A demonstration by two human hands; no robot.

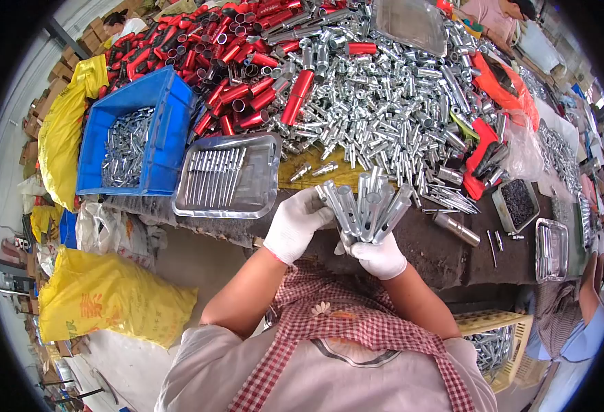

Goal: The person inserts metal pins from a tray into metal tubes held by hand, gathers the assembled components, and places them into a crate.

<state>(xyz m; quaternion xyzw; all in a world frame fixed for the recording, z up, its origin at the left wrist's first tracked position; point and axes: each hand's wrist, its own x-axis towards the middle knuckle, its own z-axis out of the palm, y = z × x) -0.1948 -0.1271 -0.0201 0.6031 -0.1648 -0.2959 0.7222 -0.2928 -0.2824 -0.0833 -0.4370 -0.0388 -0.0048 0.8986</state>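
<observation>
Both of my hands wear white gloves and are held up in front of my chest. My right hand (379,257) is closed around the lower ends of a bunch of shiny metal tubes (370,213), which fan out upward. At the left side of the bunch, my left hand (296,225) has its fingers closed against the outer tube; its fingertips are partly hidden. Just beyond the hands, a few loose metal fittings (324,169) lie on a yellow sheet (295,180). A clear tray (264,189) with a row of thin metal rods is left of my left hand.
A large heap of metal fittings (377,110) covers the bench, with red tubes (298,96) behind. A blue bin (161,147) of metal parts stands left. On the right lie a thick metal cylinder (456,229) and a small box of dark pieces (517,206). Other people work nearby.
</observation>
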